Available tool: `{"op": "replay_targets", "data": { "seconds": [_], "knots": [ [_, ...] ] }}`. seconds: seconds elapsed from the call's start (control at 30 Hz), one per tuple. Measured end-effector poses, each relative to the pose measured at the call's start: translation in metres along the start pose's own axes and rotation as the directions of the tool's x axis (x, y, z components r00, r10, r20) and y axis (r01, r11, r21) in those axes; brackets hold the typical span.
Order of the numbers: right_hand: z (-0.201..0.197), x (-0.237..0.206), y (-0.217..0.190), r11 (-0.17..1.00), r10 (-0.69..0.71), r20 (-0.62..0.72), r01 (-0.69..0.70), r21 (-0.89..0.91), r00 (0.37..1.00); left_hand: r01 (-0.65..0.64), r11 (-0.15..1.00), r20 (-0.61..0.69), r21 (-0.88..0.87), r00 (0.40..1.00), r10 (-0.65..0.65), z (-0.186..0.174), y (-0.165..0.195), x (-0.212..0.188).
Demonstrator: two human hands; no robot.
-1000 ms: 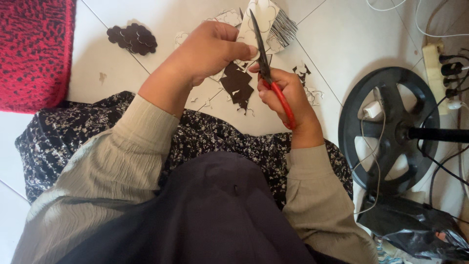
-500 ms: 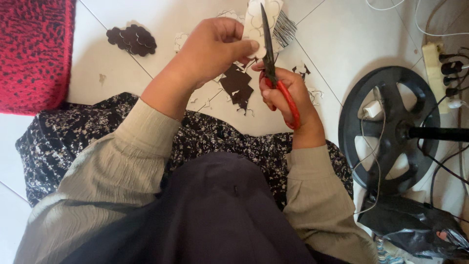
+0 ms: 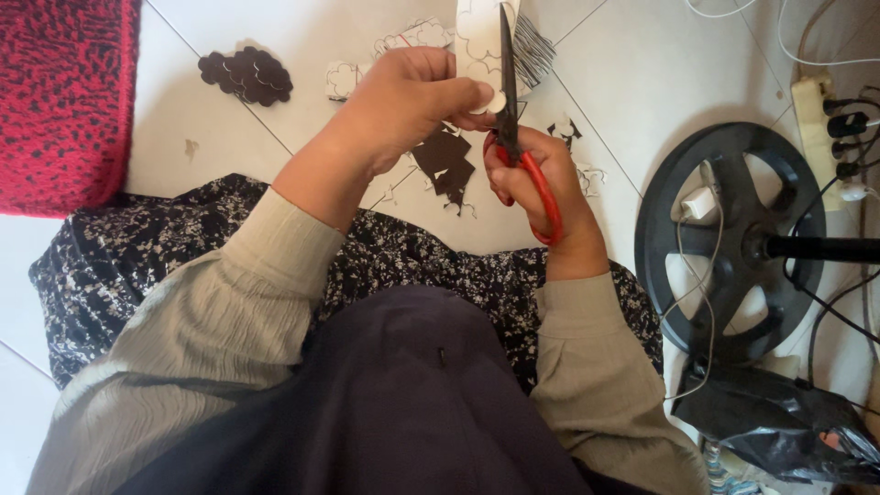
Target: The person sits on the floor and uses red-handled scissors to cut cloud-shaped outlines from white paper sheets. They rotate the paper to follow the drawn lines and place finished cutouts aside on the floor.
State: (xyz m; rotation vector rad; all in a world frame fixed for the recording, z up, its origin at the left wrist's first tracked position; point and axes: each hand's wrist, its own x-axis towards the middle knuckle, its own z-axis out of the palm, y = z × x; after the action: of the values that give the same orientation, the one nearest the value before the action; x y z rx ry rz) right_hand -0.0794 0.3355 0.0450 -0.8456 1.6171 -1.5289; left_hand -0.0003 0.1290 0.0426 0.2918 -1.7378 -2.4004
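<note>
My left hand (image 3: 399, 105) pinches a white paper sheet (image 3: 477, 37) with printed outlines, held above the tiled floor. My right hand (image 3: 536, 188) grips red-handled scissors (image 3: 513, 119), thumb and fingers through the loops. The dark blades point away from me and lie against the paper's edge beside my left fingertips. Below the hands, dark brown cut-out pieces (image 3: 445, 160) lie on the floor.
A pile of dark scalloped cut-outs (image 3: 246, 75) and white paper scraps (image 3: 412, 37) lie on the white tiles. A red patterned mat (image 3: 60, 92) is at the left. A black round fan base (image 3: 724, 238), cables and a power strip (image 3: 816, 110) stand at the right.
Both hands have shifted slightly with the paper and the scissors. The blades stand more upright against the sheet than one second ago.
</note>
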Motion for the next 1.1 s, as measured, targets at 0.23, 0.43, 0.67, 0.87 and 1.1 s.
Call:
{"op": "replay_targets", "data": {
  "seconds": [0.23,0.43,0.67,0.87,1.1],
  "knots": [
    [0.001,0.004,-0.003,0.999,-0.049,-0.037,0.048,-0.019,0.998,0.010,0.985,0.033,-0.172,0.999,-0.005,0.006,-0.007,0.008],
    [0.003,0.014,-0.001,0.996,-0.069,-0.082,0.073,0.042,0.994,0.185,0.961,0.039,-0.206,0.983,-0.181,0.006,0.001,0.012],
    [0.005,0.020,0.006,0.995,-0.080,-0.194,0.091,0.045,0.978,0.181,0.950,0.061,-0.254,0.983,-0.171,0.019,0.001,0.017],
    [0.004,0.013,0.005,0.997,-0.072,-0.249,0.067,-0.031,0.966,0.158,0.949,-0.010,-0.273,0.986,-0.168,0.032,-0.006,0.014],
    [-0.005,0.006,0.006,0.990,-0.112,-0.239,0.089,-0.105,0.965,0.061,0.946,0.044,-0.319,0.998,-0.050,0.031,-0.015,0.020]
  ]
}}
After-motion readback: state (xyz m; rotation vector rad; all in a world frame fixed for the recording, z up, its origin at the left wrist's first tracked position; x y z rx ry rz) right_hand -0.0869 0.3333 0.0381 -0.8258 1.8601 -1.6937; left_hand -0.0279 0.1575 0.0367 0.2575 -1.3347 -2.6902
